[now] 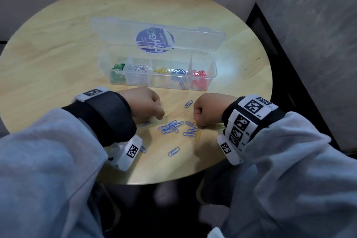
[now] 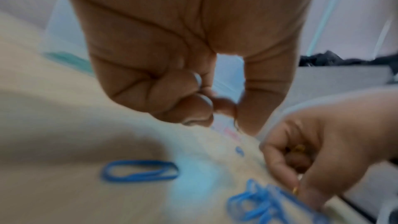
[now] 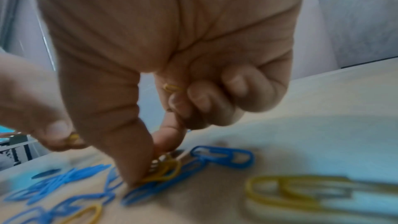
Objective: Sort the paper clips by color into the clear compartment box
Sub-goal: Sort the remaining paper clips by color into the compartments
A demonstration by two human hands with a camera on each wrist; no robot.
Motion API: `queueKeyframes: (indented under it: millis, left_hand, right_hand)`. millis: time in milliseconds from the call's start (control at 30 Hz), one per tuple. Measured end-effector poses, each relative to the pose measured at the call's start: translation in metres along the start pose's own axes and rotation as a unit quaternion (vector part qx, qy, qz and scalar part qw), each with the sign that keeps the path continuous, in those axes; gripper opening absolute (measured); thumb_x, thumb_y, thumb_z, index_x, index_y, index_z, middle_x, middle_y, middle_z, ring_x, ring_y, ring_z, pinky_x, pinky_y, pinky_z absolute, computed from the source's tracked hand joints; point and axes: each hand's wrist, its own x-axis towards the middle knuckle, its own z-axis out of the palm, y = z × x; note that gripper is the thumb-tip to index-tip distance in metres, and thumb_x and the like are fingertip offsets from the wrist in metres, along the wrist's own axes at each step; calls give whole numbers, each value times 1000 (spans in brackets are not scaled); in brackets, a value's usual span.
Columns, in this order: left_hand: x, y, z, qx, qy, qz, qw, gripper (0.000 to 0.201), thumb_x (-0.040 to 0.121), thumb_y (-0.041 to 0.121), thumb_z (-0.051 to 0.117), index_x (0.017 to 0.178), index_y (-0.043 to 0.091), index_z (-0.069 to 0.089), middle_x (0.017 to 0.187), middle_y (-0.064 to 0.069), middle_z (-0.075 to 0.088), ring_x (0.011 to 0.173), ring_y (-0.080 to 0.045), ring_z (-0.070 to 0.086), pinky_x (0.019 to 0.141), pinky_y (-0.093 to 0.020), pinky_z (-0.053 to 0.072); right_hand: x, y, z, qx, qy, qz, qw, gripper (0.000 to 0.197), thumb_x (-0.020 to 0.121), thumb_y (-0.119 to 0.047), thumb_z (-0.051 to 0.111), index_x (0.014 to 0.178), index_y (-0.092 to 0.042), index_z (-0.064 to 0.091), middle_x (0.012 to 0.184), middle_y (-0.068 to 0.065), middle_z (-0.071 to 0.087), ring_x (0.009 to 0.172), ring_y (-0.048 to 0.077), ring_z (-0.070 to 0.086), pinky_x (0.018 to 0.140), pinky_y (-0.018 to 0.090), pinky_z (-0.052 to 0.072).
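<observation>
The clear compartment box (image 1: 211,75) stands open at mid-table, holding green, white, yellow, blue and red clips in separate sections. In front of it lie several loose blue paper clips (image 1: 171,127) and a few yellow ones (image 1: 198,135). My left hand (image 1: 161,116) pinches a yellow paper clip (image 1: 165,112) just above the table, also seen in the right wrist view (image 3: 73,137). My right hand (image 3: 150,175) pinches a yellow clip (image 3: 165,170) lying on blue ones, thumb and forefinger down on the pile. Another yellow clip (image 3: 172,88) is tucked in its curled fingers.
The box's lid (image 1: 119,29) lies flat behind it with a round purple label. The round wooden table (image 1: 58,54) has its front edge close behind my wrists. A dark wall strip runs at the right. A single blue clip (image 1: 173,151) lies nearer the front edge.
</observation>
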Motion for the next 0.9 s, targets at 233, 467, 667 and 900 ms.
queueKeyframes:
  millis: [233, 467, 667, 900]
  left_hand:
    - [0, 0, -9, -282, -2, 37, 959, 43, 82, -14, 52, 55, 14, 34, 59, -4, 47, 54, -10, 44, 42, -11, 35]
    - [0, 1, -12, -367, -45, 31, 929, 36, 86, -8, 33, 82, 16, 60, 46, 5, 44, 40, -6, 41, 39, -13, 33]
    - [-2, 0, -15, -430, -101, 18, 897, 34, 83, 3, 24, 66, 11, 53, 52, 1, 35, 38, -9, 34, 38, -15, 26]
    - [-4, 4, -14, -458, -108, 4, 882, 35, 88, 17, 30, 60, 10, 50, 55, -2, 44, 40, -11, 42, 36, -13, 31]
  right_hand:
    - [-4, -5, 2, -47, 9, -11, 999, 8, 70, -9, 64, 73, -16, 66, 69, 1, 58, 62, 18, 51, 58, 24, 42]
    - [-8, 8, -8, 63, 0, -3, 998, 10, 73, -16, 65, 63, -18, 65, 70, 1, 66, 64, 16, 54, 64, 28, 47]
    - [-17, 29, -29, 476, -6, 4, 879, 24, 84, 8, 50, 65, -6, 53, 65, 9, 57, 49, 13, 53, 49, 20, 50]
    - [-15, 34, -30, 626, -9, 18, 779, 25, 89, 5, 38, 75, -9, 54, 54, 3, 54, 39, 9, 51, 42, 14, 48]
